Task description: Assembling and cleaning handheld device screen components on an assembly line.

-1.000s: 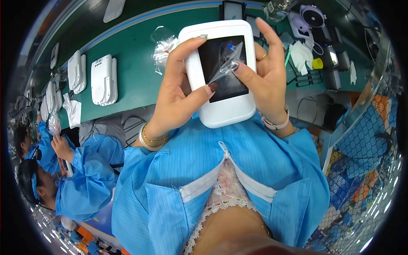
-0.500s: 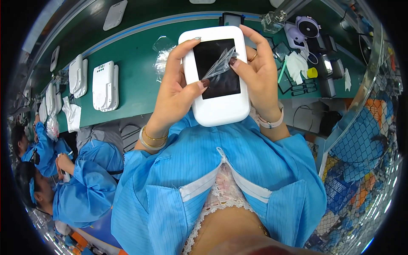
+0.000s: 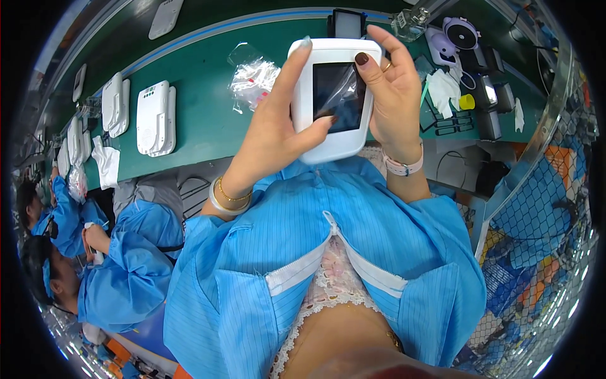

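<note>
Green workbench (image 3: 208,120) runs across the top of view; person in blue striped smock sits at it, co-worker in the same blue (image 3: 120,278) at lower left. White handheld device (image 3: 334,95) with a dark screen is held up above the bench edge, in front of the chest, between both hands. Left hand (image 3: 278,126) grips the device's left edge, index finger stretched up along the side to the top corner, thumb pressed flat on the lower part of the screen. Right hand (image 3: 394,88) wraps the right edge, fingers together behind it, thumb lying on the clear protective film (image 3: 338,95) over the screen; can't tell if the film is pinched or just pressed. Two more white units (image 3: 154,117) lie on the bench to the left, well apart. Crumpled clear plastic bag (image 3: 252,76) sits on the bench just beside the device's left. Small yellow cap (image 3: 466,101) among the tools at right.
</note>
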The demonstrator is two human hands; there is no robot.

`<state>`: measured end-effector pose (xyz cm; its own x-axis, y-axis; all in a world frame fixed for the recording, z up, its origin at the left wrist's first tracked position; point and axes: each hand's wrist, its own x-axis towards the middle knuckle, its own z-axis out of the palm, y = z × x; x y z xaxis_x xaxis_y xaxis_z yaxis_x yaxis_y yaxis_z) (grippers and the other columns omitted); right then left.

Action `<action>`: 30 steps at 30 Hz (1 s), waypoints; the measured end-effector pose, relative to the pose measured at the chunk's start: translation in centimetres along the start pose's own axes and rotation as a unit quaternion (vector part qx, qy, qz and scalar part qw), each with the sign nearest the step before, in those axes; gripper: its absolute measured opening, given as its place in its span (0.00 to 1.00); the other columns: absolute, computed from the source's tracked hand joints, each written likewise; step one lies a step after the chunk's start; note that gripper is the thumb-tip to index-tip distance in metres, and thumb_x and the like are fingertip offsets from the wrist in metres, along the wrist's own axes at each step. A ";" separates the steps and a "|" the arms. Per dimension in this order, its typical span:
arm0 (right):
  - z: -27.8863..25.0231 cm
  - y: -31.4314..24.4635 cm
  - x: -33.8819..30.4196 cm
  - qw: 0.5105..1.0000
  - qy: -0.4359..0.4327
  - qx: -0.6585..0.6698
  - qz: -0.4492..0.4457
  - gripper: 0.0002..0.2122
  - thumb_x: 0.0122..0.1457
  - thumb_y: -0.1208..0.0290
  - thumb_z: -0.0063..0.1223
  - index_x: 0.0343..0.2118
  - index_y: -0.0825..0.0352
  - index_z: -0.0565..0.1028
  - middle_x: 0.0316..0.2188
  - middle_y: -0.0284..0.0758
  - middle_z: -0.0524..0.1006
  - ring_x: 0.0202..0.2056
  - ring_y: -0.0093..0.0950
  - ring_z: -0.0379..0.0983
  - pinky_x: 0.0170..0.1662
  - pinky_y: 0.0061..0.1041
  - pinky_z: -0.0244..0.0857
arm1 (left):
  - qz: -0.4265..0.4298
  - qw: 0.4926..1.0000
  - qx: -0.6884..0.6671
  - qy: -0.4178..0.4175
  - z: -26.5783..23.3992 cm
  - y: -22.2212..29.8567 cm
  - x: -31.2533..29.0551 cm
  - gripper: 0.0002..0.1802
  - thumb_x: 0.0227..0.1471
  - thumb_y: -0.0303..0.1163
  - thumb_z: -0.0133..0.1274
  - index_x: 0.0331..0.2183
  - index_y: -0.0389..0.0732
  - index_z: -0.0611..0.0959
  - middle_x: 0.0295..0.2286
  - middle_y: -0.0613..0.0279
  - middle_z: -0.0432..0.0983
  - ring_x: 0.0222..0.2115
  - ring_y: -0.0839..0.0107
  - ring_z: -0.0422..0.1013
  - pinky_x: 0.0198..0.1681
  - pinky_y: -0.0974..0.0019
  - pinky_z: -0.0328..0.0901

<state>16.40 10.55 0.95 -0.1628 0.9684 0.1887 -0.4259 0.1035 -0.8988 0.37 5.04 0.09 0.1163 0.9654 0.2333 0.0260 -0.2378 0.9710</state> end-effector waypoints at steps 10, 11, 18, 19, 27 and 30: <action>-0.1 1.2 -0.4 0.993 -0.015 -0.097 -0.069 0.23 0.58 0.79 0.51 0.53 0.72 0.55 0.36 0.43 0.76 0.39 0.25 0.74 0.42 0.20 0.68 | 0.145 0.973 0.090 0.154 -0.9 -0.7 2.7 0.41 0.50 0.23 0.54 0.60 0.44 0.51 0.44 0.46 0.67 0.40 0.62 0.72 0.43 0.61 0.70; -0.1 1.3 -0.4 0.992 -0.025 -0.101 -0.065 0.22 0.58 0.79 0.51 0.53 0.72 0.55 0.36 0.43 0.76 0.39 0.25 0.74 0.42 0.20 0.68 | 0.128 0.966 0.214 0.066 -0.6 0.5 2.0 0.46 0.46 0.21 0.57 0.61 0.46 0.50 0.42 0.47 0.69 0.41 0.64 0.71 0.44 0.64 0.69; 1.1 1.7 0.3 0.987 -0.041 -0.138 -0.069 0.23 0.58 0.79 0.52 0.53 0.72 0.55 0.34 0.42 0.77 0.37 0.22 0.74 0.40 0.18 0.67 | 0.013 0.989 -0.149 -0.001 -3.7 -2.0 3.1 0.46 0.46 0.18 0.56 0.61 0.45 0.51 0.37 0.53 0.74 0.39 0.68 0.71 0.44 0.68 0.68; 1.5 1.8 0.4 0.986 -0.047 -0.149 -0.065 0.23 0.57 0.79 0.52 0.52 0.73 0.55 0.34 0.41 0.77 0.37 0.22 0.73 0.40 0.17 0.67 | 0.001 0.984 -0.175 0.029 -3.7 -1.9 2.7 0.44 0.45 0.16 0.54 0.60 0.44 0.53 0.36 0.54 0.73 0.37 0.70 0.72 0.42 0.69 0.68; 3.6 6.2 9.3 0.987 -0.054 -0.115 0.102 0.20 0.59 0.75 0.51 0.52 0.70 0.58 0.34 0.41 0.76 0.35 0.23 0.73 0.38 0.20 0.68 | -0.150 0.974 -0.155 0.064 -8.7 -4.5 4.0 0.52 0.49 0.17 0.51 0.62 0.49 0.35 0.46 0.44 0.67 0.47 0.64 0.66 0.50 0.62 0.62; 4.4 9.5 14.4 0.954 -0.104 -0.265 0.096 0.19 0.61 0.64 0.49 0.48 0.72 0.62 0.33 0.41 0.74 0.35 0.24 0.72 0.35 0.24 0.67 | -0.162 0.960 -0.208 0.094 -9.1 -6.0 4.8 0.39 0.49 0.16 0.49 0.59 0.35 0.51 0.47 0.50 0.66 0.49 0.68 0.65 0.53 0.66 0.60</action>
<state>6.09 24.48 -3.18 -0.3895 0.9207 0.0259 0.1307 0.0831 -0.9879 -8.24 12.05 -4.19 -0.0135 0.9931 -0.1161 -0.3722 0.1028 0.9225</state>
